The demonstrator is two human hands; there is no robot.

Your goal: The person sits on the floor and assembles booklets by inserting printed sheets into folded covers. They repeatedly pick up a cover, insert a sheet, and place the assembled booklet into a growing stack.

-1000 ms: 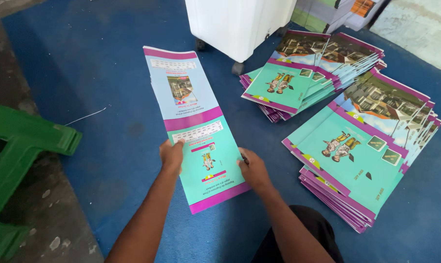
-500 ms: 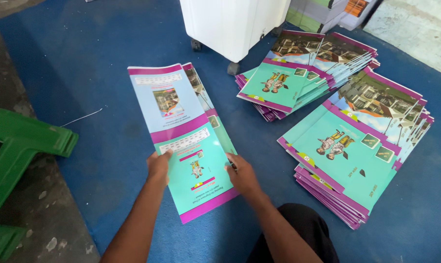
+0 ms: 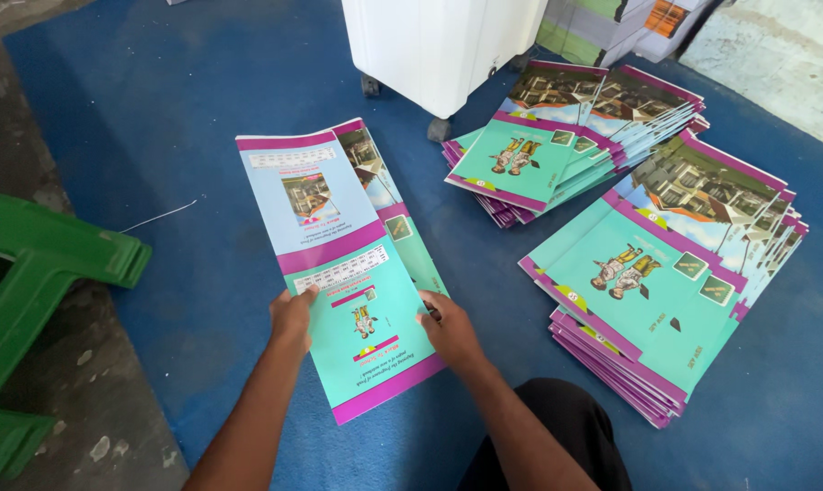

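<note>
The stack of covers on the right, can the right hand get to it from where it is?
Probably yes. The right hand rests on the printed sheet, and only bare blue mat lies between it and the near stack of covers.

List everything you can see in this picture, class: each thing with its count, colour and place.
printed sheets: two, teal, blue and magenta, fanned on the mat centre
sheet stacks: two, teal and magenta, right and upper right
mat: one, blue, covering the floor
white box: one, on castors, top centre
green frame: one, left edge
bundles: several, mixed colours, top right
left hand: on the top sheet's left edge
right hand: on its right edge
</note>
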